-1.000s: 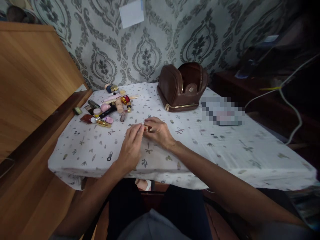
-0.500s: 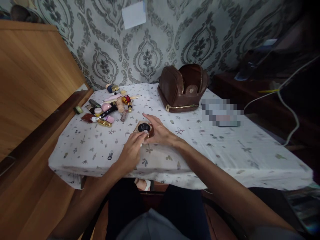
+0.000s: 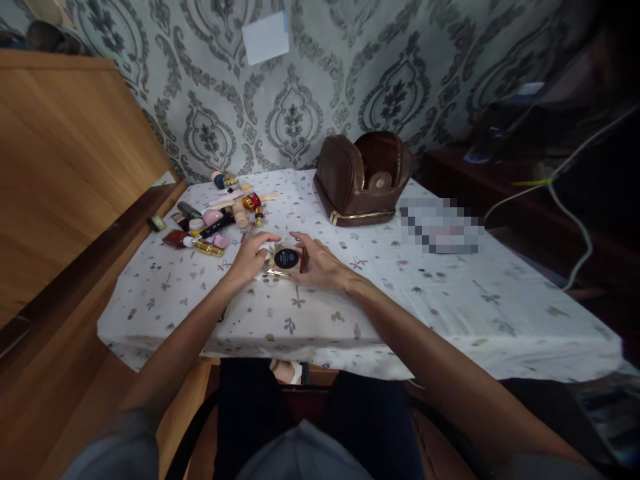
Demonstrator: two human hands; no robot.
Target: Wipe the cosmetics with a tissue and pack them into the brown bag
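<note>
A gold makeup compact point(image 3: 277, 268) with a round black label lies near the middle of the cloth-covered table, between my two hands. My right hand point(image 3: 324, 267) grips it from the right side, thumb near the front edge and fingers behind. At the compact's left side is my left hand point(image 3: 246, 259), its fingers curled around a small crumpled white tissue point(image 3: 266, 251). Part of the tissue is hidden by those fingers.
To the left, several cosmetics lie in a pile, among them a gold tube point(image 3: 209, 248) and a pink sponge point(image 3: 213, 217). A brown leather makeup bag point(image 3: 345, 180) stands unzipped by the wall. A blurred-out flat object point(image 3: 443, 227) lies right of it.
My left hand has moved from the compact's front edge to its left side with the tissue, uncovering the label. My right hand stays on the compact's right side.
</note>
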